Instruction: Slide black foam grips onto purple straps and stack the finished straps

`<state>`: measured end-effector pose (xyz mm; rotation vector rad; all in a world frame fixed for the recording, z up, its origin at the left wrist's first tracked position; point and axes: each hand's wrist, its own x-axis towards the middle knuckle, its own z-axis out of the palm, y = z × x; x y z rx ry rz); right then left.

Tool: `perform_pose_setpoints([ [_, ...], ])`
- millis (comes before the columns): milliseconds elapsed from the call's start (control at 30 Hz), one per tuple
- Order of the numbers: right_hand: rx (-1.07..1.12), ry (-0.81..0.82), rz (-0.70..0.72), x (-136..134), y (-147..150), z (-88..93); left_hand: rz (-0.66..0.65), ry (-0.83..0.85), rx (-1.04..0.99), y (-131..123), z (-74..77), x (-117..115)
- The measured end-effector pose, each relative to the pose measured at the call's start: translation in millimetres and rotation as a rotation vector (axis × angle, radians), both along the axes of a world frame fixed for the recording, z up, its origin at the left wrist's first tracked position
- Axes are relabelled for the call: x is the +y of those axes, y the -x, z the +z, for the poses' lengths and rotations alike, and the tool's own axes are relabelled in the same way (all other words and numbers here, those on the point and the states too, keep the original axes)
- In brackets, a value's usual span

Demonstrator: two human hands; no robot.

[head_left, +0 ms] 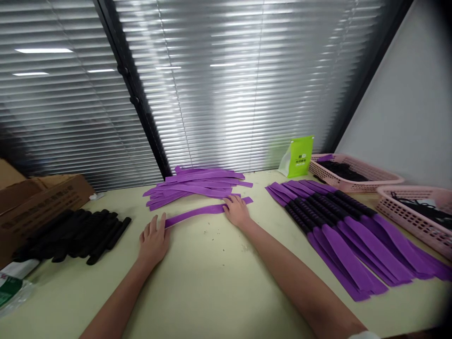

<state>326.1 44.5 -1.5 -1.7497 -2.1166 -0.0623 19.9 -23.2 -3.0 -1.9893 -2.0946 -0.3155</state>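
Observation:
A single purple fabric strip [197, 212] stretches between my hands, bowing slightly in the middle. At its left end, my left hand [154, 239] grips it low over the table, though the thumb's hold is hard to see. Toward the other end, my right hand [237, 210] has its fingers closed over the strip, and a short tail sticks out past them. Just behind lies a loose pile of similar purple strips [197, 183]. On the right rest several purple strip bundles [356, 249], their middles covered by black sleeves [318, 207].
Several black foam-like tubes [77, 233] lie on the left beside a cardboard box [42, 207]. A green pouch [300, 157] stands near the window blinds. Two pink baskets [381, 178] with black items line the right side. Small crumbs dot the pale table [197, 292].

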Motion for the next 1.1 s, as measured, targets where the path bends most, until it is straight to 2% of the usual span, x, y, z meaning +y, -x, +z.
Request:
perform_pose_setpoints([
  [333, -0.06, -0.004, 0.052, -6, 5, 8.1, -0.005, 0.068, -0.033, 1, 1.0, 1],
  [600, -0.274, 0.121, 0.258, -8, 13, 18.3, -0.008, 0.113, -0.076, 2, 0.1, 1],
  [933, -0.256, 0.187, 0.178, -34, 35, 29.3, -0.008, 0.131, -0.134, 1, 3.1, 1],
  [1100, -0.261, 0.295, 0.145, -47, 52, 29.5, -0.041, 0.133, -0.158, 2, 2.8, 1],
])
